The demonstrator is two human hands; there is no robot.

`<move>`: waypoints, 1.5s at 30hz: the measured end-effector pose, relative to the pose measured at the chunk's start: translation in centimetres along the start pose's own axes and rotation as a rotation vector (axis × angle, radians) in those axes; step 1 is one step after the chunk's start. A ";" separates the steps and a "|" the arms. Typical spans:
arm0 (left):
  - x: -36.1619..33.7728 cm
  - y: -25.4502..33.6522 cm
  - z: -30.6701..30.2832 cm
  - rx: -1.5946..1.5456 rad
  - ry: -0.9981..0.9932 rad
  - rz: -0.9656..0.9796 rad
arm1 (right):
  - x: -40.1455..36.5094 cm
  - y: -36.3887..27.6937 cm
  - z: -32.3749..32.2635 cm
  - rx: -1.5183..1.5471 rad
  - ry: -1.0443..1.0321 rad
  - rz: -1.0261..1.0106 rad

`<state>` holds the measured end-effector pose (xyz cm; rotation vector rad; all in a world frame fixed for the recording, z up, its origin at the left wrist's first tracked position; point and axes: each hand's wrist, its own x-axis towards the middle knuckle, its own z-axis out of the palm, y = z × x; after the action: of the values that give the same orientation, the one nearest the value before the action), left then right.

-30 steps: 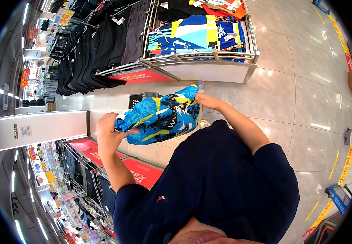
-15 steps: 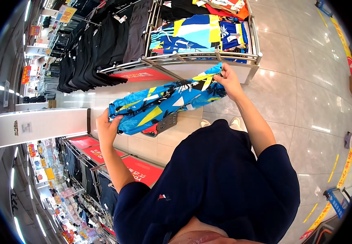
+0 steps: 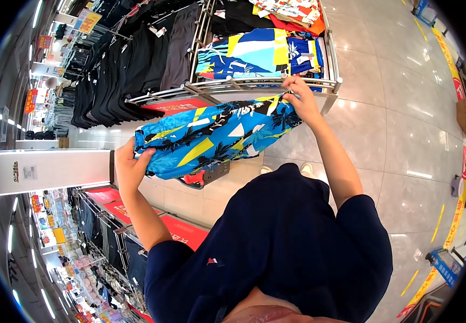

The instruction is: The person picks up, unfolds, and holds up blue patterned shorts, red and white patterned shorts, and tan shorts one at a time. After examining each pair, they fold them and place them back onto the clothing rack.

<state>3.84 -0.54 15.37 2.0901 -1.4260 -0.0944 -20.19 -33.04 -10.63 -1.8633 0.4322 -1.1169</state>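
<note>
A pair of blue beach shorts (image 3: 206, 137) with black, yellow and white print is stretched between my two hands, in mid-air in front of my body. My left hand (image 3: 130, 166) grips the gathered waistband end, thumb on top. At the other end, my right hand (image 3: 300, 101) pinches the hem between thumb and fingers, close to the rail of a display bin. Behind the fabric, a dark shopping basket (image 3: 216, 175) with red inside is partly hidden. More printed shorts (image 3: 257, 51) lie folded in the bin.
The metal bin rail (image 3: 233, 83) runs just beyond my right hand. Dark trousers (image 3: 136, 62) hang on a rack at the upper left. A white pillar (image 3: 44, 167) stands left, and red-topped displays (image 3: 184, 231) line the lower left. Grey tiled floor (image 3: 411, 134) extends right.
The shorts have spread wider and flatter, showing more of the print. Both hands sit slightly lower or further left in view, still gripping the same ends.
</note>
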 end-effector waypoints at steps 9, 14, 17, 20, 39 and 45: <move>2.4 1.2 0.0 -0.013 -0.078 -0.078 | -7.7 7.6 2.9 0.557 -0.566 0.672; 3.0 1.1 0.1 -0.020 -0.094 -0.125 | -14.2 10.2 7.6 0.619 -0.612 0.855; 3.3 0.9 -0.2 -0.038 -0.079 -0.125 | -17.6 11.3 10.6 0.705 -0.571 0.959; 3.9 0.7 -1.1 -0.022 -0.069 -0.107 | -18.5 10.7 12.8 0.721 -0.645 1.098; 10.9 -24.4 -0.3 -0.286 0.035 -0.432 | -2.9 4.7 13.5 0.826 0.061 1.021; 17.7 -27.7 11.5 -0.561 0.083 -0.449 | 4.5 6.6 1.7 0.569 -0.006 0.911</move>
<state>29.74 -14.15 -3.47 1.8619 -0.7398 -0.5166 -15.47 -38.75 -14.04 -0.9728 0.7613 -0.5160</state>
